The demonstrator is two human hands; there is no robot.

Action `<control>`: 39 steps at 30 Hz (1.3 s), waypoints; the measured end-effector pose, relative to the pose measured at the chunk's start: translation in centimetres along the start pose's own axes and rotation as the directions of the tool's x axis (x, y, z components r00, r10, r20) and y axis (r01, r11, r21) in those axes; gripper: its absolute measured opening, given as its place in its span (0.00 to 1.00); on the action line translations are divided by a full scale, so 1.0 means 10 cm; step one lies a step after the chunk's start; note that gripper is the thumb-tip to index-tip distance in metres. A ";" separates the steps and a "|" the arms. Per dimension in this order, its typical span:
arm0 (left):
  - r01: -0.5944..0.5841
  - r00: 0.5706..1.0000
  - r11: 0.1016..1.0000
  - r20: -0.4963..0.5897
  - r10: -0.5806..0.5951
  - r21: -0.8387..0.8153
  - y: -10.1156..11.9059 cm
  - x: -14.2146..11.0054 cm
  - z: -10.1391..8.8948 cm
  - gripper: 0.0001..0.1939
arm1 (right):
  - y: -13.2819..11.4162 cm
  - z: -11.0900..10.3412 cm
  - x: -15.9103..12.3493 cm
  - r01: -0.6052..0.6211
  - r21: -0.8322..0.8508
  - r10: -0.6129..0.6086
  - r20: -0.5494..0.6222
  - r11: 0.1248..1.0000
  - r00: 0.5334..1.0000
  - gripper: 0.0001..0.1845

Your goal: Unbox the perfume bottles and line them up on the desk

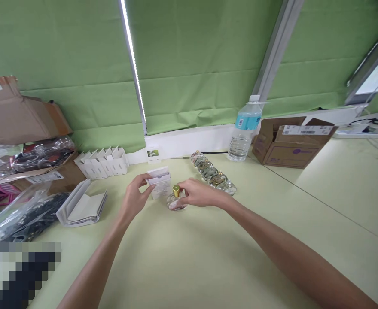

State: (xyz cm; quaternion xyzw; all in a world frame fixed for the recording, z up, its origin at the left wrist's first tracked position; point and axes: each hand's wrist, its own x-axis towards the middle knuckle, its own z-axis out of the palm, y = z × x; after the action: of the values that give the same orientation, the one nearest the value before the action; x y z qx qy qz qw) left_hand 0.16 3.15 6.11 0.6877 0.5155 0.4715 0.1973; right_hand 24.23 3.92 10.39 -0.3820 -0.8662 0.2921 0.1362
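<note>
My left hand [138,192] pinches the left edge of a small white carton [162,188], which stands upright with its top flap raised. Just right of it, my right hand [196,192] has its fingers closed on a round glass perfume bottle [172,203] with a gold cap. The bottle is at the table surface beside the carton, and my fingers cover its right side. Behind my right hand, a row of several similar glass bottles [207,169] stretches diagonally across the table.
White cartons [103,163] stand in a row at the back left, near folded white card [85,208]. Cardboard boxes [24,113] and plastic-wrapped goods [31,214] crowd the left. A large water bottle [243,131] and an open cardboard box [288,148] stand behind on the right.
</note>
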 end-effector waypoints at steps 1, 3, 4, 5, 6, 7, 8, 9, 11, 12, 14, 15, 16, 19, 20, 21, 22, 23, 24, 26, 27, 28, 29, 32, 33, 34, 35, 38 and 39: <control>0.005 1.000 1.000 0.026 -0.004 -0.015 0.04 0.00 0.00 0.15 | -0.04 -0.04 -0.03 0.028 0.038 -0.027 -0.010 0.999 1.000 0.19; 0.005 0.997 1.000 0.080 -0.003 -0.029 0.11 -0.01 0.00 0.16 | -0.16 -0.11 -0.08 0.089 0.128 -0.083 -0.051 0.988 0.995 0.18; -0.001 0.994 0.999 0.105 0.004 -0.033 0.15 -0.02 0.00 0.16 | -0.22 -0.14 -0.11 0.119 0.173 -0.106 -0.084 0.978 0.991 0.18; -0.009 0.991 0.999 0.131 0.014 -0.038 0.18 -0.03 0.01 0.17 | -0.28 -0.16 -0.14 0.149 0.215 -0.123 -0.128 0.965 0.984 0.18; -0.019 0.988 0.999 0.153 0.026 -0.047 0.21 -0.04 0.02 0.19 | -0.34 -0.17 -0.16 0.179 0.253 -0.136 -0.181 0.951 0.974 0.19; -0.033 0.985 0.998 0.169 0.042 -0.059 0.24 -0.05 0.02 0.19 | -0.39 -0.17 -0.17 0.210 0.281 -0.144 -0.238 0.937 0.960 0.20; -0.046 0.982 0.996 0.182 0.059 -0.075 0.27 -0.06 0.04 0.19 | -0.43 -0.16 -0.18 0.239 0.298 -0.148 -0.297 0.924 0.943 0.20; -0.053 0.979 0.994 0.191 0.070 -0.091 0.29 -0.07 0.05 0.19 | -0.45 -0.15 -0.18 0.263 0.305 -0.148 -0.352 0.915 0.924 0.19; -0.046 0.976 0.992 0.204 0.069 -0.115 0.31 -0.09 0.08 0.18 | -0.45 -0.14 -0.17 0.289 0.296 -0.142 -0.435 0.910 0.889 0.19; -0.033 0.975 0.992 0.213 0.058 -0.123 0.32 -0.10 0.09 0.19 | -0.43 -0.13 -0.15 0.291 0.286 -0.135 -0.461 0.913 0.877 0.19; -0.004 0.971 0.990 0.235 0.037 -0.139 0.31 -0.10 0.11 0.19 | -0.37 -0.13 -0.12 0.277 0.265 -0.117 -0.493 0.924 0.862 0.19; 0.004 0.970 0.989 0.243 0.033 -0.150 0.31 -0.10 0.11 0.19 | -0.34 -0.13 -0.10 0.264 0.253 -0.108 -0.498 0.931 0.860 0.19; 0.008 0.967 0.986 0.251 0.034 -0.165 0.30 -0.10 0.12 0.18 | -0.30 -0.13 -0.09 0.251 0.239 -0.103 -0.498 0.938 0.861 0.19; 0.013 0.967 0.981 0.253 0.037 -0.194 0.26 -0.09 0.12 0.17 | -0.22 -0.15 -0.06 0.226 0.193 -0.109 -0.479 0.955 0.871 0.18; 0.017 0.968 0.980 0.249 0.034 -0.197 0.25 -0.08 0.12 0.17 | -0.21 -0.15 -0.06 0.221 0.177 -0.115 -0.469 0.959 0.876 0.17; 0.021 0.969 0.980 0.243 0.028 -0.198 0.24 -0.08 0.12 0.17 | -0.20 -0.15 -0.06 0.216 0.160 -0.121 -0.459 0.963 0.880 0.17; 0.026 0.972 0.980 0.236 0.022 -0.198 0.24 -0.08 0.13 0.16 | -0.20 -0.16 -0.07 0.210 0.138 -0.128 -0.448 0.968 0.885 0.16; 0.033 0.974 0.980 0.228 0.014 -0.198 0.23 -0.07 0.13 0.16 | -0.20 -0.15 -0.07 0.202 0.106 -0.136 -0.441 0.974 0.887 0.16; 0.040 0.975 0.979 0.222 0.006 -0.199 0.23 -0.07 0.13 0.16 | -0.20 -0.15 -0.07 0.193 0.064 -0.146 -0.437 0.979 0.887 0.15; 0.048 0.977 0.978 0.212 -0.004 -0.203 0.22 -0.07 0.14 0.15 | -0.19 -0.15 -0.06 0.172 -0.045 -0.175 -0.429 0.984 0.886 0.14; 0.047 0.978 0.978 0.210 -0.003 -0.205 0.23 -0.08 0.14 0.15 | -0.18 -0.15 -0.06 0.160 -0.097 -0.186 -0.419 0.982 0.889 0.13; 0.043 0.978 0.978 0.207 0.000 -0.206 0.23 -0.08 0.15 0.14 | -0.17 -0.15 -0.06 0.145 -0.138 -0.190 -0.406 0.980 0.894 0.13; 0.037 0.979 0.977 0.204 0.006 -0.208 0.23 -0.08 0.15 0.14 | -0.16 -0.15 -0.05 0.131 -0.164 -0.186 -0.388 0.978 0.902 0.13; 0.017 0.981 0.977 0.190 0.024 -0.212 0.24 -0.10 0.17 0.13 | -0.14 -0.16 -0.06 0.098 -0.185 -0.158 -0.342 0.978 0.926 0.14; 0.013 0.982 0.977 0.187 0.028 -0.214 0.24 -0.10 0.18 0.13 | -0.13 -0.16 -0.06 0.093 -0.185 -0.152 -0.334 0.978 0.930 0.13; 0.009 0.983 0.977 0.183 0.031 -0.215 0.24 -0.11 0.19 0.13 | -0.13 -0.16 -0.06 0.093 -0.185 -0.150 -0.326 0.978 0.934 0.13; 0.006 0.984 0.976 0.177 0.033 -0.217 0.23 -0.11 0.19 0.13 | -0.13 -0.16 -0.07 0.095 -0.185 -0.150 -0.317 0.978 0.937 0.12; 0.001 0.986 0.977 0.165 0.035 -0.214 0.22 -0.12 0.21 0.13 | -0.14 -0.15 -0.07 0.096 -0.188 -0.148 -0.289 0.977 0.946 0.11; -0.001 0.986 0.978 0.165 0.037 -0.210 0.22 -0.13 0.22 0.14 | -0.14 -0.15 -0.07 0.092 -0.193 -0.145 -0.282 0.977 0.948 0.11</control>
State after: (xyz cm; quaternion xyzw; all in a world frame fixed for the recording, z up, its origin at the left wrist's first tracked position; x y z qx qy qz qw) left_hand 3.11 1.63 6.17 0.7054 0.4378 0.4654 0.3069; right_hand 24.54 3.25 12.41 -0.3789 -0.8801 0.1450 0.2466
